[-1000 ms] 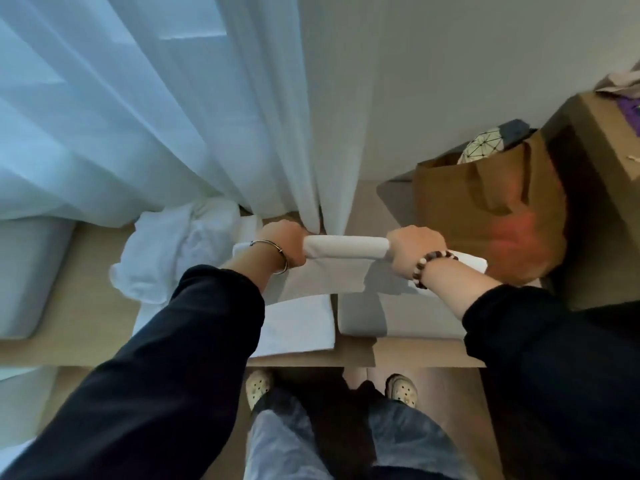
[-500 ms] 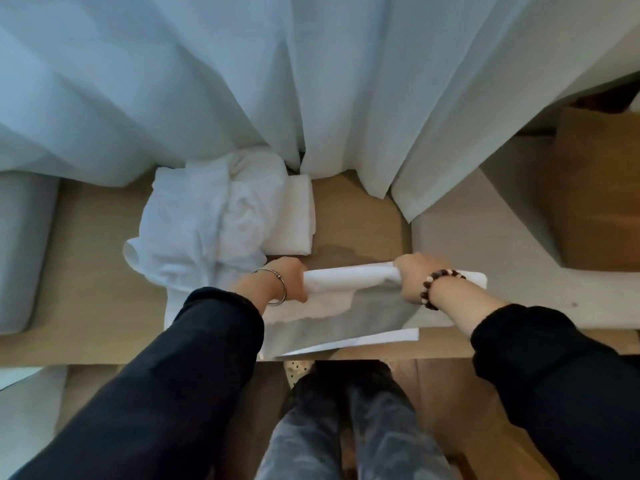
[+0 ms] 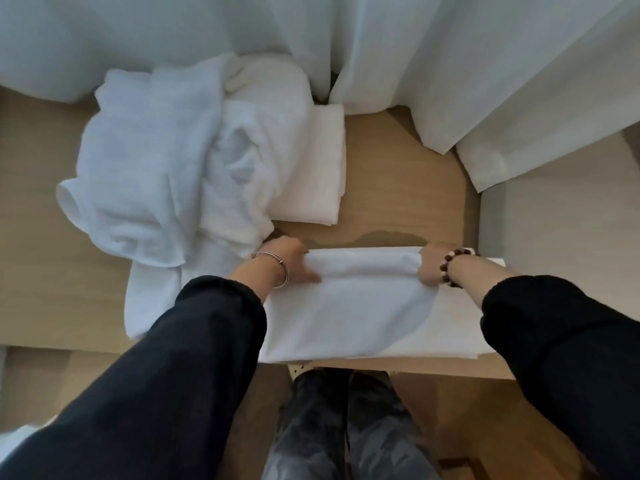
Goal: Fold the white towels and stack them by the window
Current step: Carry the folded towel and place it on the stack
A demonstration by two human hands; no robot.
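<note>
A white towel [image 3: 349, 306] lies on the wooden ledge [image 3: 398, 188] in front of me, its far edge rolled into a fold. My left hand [image 3: 289, 259] grips the fold's left end and my right hand [image 3: 431, 265] grips its right end. A folded white towel [image 3: 320, 168] rests further back near the curtain. To the left sits a crumpled heap of white towels [image 3: 166, 168], partly covering the folded one.
Sheer white curtains [image 3: 381, 46] hang along the back and drape onto the ledge at right. A grey cushioned surface [image 3: 561, 216] adjoins the ledge on the right. My legs [image 3: 346, 427] stand on the wooden floor below the ledge's front edge.
Both hands have brought the towel down from mid-air and laid it flat on the ledge. The view tilted downward, so the brown bag and boxes at right are out of sight.
</note>
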